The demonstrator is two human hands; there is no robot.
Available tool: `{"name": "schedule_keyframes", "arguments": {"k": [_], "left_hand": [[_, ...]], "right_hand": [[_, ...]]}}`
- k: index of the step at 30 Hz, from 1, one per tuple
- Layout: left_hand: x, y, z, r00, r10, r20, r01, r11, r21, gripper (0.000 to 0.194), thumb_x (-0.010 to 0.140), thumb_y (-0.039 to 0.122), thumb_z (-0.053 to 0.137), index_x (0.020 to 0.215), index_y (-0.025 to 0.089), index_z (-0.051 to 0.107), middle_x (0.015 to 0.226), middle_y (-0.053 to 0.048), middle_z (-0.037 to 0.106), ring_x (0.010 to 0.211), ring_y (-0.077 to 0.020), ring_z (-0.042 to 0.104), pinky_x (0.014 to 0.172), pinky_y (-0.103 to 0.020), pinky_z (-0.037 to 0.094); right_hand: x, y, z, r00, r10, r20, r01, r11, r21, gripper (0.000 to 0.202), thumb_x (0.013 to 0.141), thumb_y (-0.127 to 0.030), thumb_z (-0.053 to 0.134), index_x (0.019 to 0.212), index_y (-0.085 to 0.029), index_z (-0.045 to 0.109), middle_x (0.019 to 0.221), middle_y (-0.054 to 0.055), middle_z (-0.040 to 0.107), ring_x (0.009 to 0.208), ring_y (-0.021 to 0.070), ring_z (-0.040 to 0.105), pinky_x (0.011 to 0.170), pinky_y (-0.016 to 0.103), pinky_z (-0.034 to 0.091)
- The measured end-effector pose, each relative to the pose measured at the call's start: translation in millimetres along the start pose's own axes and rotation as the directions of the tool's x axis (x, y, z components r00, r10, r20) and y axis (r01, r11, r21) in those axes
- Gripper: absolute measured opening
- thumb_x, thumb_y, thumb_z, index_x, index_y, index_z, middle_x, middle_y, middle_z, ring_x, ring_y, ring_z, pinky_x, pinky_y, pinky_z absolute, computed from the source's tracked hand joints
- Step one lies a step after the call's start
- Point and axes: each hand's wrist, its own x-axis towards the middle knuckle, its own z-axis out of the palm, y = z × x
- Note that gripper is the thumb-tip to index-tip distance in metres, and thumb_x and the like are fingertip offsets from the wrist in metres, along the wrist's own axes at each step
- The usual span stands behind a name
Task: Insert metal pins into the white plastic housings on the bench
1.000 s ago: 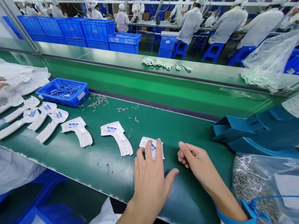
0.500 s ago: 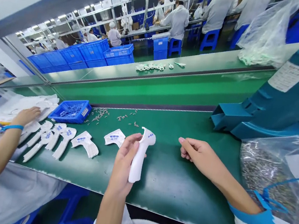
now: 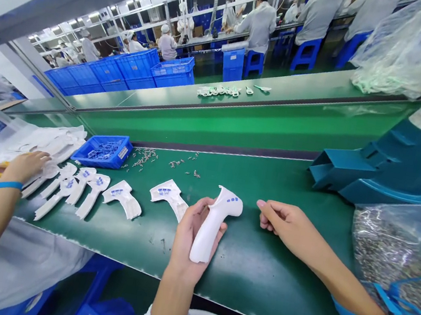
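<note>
A white plastic handle housing (image 3: 210, 232) with small blue buttons stands tilted in my left hand (image 3: 186, 241), its smooth outer side facing me. Curled fingers and a pressed thumb close my right hand (image 3: 284, 221), which hovers to the right, apart from the housing; anything between its fingertips is too small to make out. Just left of my left hand lies another white half-shell (image 3: 170, 196), inner side up with blue buttons. Farther left is a similar half-shell (image 3: 124, 198), beside a group of several more (image 3: 92, 195).
Loose small metal screws (image 3: 144, 159) lie near a blue tray (image 3: 103, 150) of blue parts. A co-worker's hands (image 3: 26, 171) work at far left. A teal machine (image 3: 394, 160) and a clear bag of metal pieces (image 3: 382, 254) stand at right. Behind runs a green belt (image 3: 217, 116).
My left hand has moved right with the housing, turning its outer face and buttons more toward me. The half-shell behind it shows more fully. My right hand keeps its closed pose.
</note>
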Motion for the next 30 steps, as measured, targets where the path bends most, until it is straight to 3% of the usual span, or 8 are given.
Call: {"name": "schedule_keyframes", "arguments": {"k": [7, 12, 18, 23, 27, 29, 30], "left_hand": [[-4.7, 1.0, 7.0, 0.999, 0.032, 0.023, -0.033, 0.998, 0.06, 0.028, 0.086, 0.046, 0.062, 0.087, 0.019, 0.068, 0.101, -0.004, 0.065, 0.075, -0.012, 0.062, 0.068, -0.021, 0.054], [-10.5, 4.5, 11.6, 0.994, 0.095, 0.045, -0.102, 0.976, 0.194, 0.036, 0.088, 0.052, 0.056, 0.084, 0.019, 0.069, 0.11, -0.006, 0.066, 0.087, -0.017, 0.064, 0.069, -0.024, 0.053], [-16.0, 12.8, 21.5, 0.975, 0.172, 0.14, -0.21, 0.919, 0.334, 0.049, 0.094, 0.057, 0.042, 0.083, 0.019, 0.071, 0.113, -0.008, 0.066, 0.108, -0.0238, 0.06, 0.079, -0.027, 0.052], [-17.6, 21.3, 31.1, 0.959, 0.198, 0.201, -0.271, 0.847, 0.458, 0.055, 0.096, 0.059, 0.034, 0.086, 0.021, 0.072, 0.115, -0.008, 0.064, 0.108, -0.0249, 0.059, 0.082, -0.03, 0.051], [8.5, 46.6, 44.9, 0.917, 0.24, 0.319, -0.392, 0.688, 0.61, 0.056, 0.098, 0.058, 0.033, 0.085, 0.021, 0.072, 0.112, -0.009, 0.066, 0.112, -0.026, 0.057, 0.081, -0.03, 0.049], [40.4, 62.5, 58.1, 0.868, 0.256, 0.425, -0.494, 0.51, 0.704, 0.057, 0.099, 0.057, 0.031, 0.085, 0.02, 0.072, 0.11, -0.008, 0.068, 0.109, -0.0246, 0.058, 0.083, -0.031, 0.047], [61.3, 69.3, 66.6, 0.84, 0.256, 0.478, -0.543, 0.379, 0.75, 0.057, 0.1, 0.056, 0.029, 0.085, 0.02, 0.072, 0.109, -0.007, 0.069, 0.106, -0.0233, 0.06, 0.085, -0.031, 0.046]], "right_hand": [[2.1, 7.6, 0.2, 1.0, 0.023, 0.001, -0.023, 0.999, -0.022, 0.055, 0.088, -0.069, 0.049, 0.062, -0.02, 0.057, 0.063, 0.003, 0.06, 0.061, 0.0163, 0.054, 0.057, 0.027, 0.04], [4.8, 13.3, -0.8, 0.999, 0.038, -0.002, -0.038, 0.999, -0.018, 0.055, 0.086, -0.071, 0.051, 0.063, -0.02, 0.057, 0.062, 0.003, 0.06, 0.061, 0.0165, 0.055, 0.056, 0.027, 0.041], [5.1, 12.5, -2.4, 0.998, 0.063, 0.016, -0.063, 0.998, -0.001, 0.056, 0.086, -0.071, 0.05, 0.064, -0.021, 0.057, 0.063, 0.003, 0.06, 0.061, 0.016, 0.054, 0.056, 0.027, 0.042], [2.1, 3.3, -2.6, 0.999, 0.047, 0.019, -0.046, 0.999, -0.018, 0.054, 0.086, -0.069, 0.051, 0.061, -0.021, 0.057, 0.063, 0.003, 0.06, 0.061, 0.0169, 0.054, 0.057, 0.028, 0.042], [1.5, -1.7, -2.7, 0.999, 0.038, 0.031, -0.037, 0.999, -0.039, 0.056, 0.089, -0.069, 0.045, 0.061, -0.021, 0.056, 0.062, 0.003, 0.059, 0.061, 0.0169, 0.053, 0.057, 0.028, 0.041], [1.9, -2.9, -2.7, 0.999, 0.024, 0.042, -0.022, 0.999, -0.047, 0.056, 0.089, -0.068, 0.044, 0.06, -0.022, 0.055, 0.061, 0.003, 0.058, 0.06, 0.017, 0.053, 0.057, 0.028, 0.04], [2.4, -3.1, -2.7, 0.999, 0.02, 0.044, -0.018, 0.999, -0.048, 0.056, 0.09, -0.067, 0.044, 0.06, -0.022, 0.054, 0.061, 0.003, 0.058, 0.06, 0.0171, 0.053, 0.057, 0.028, 0.04]]}}
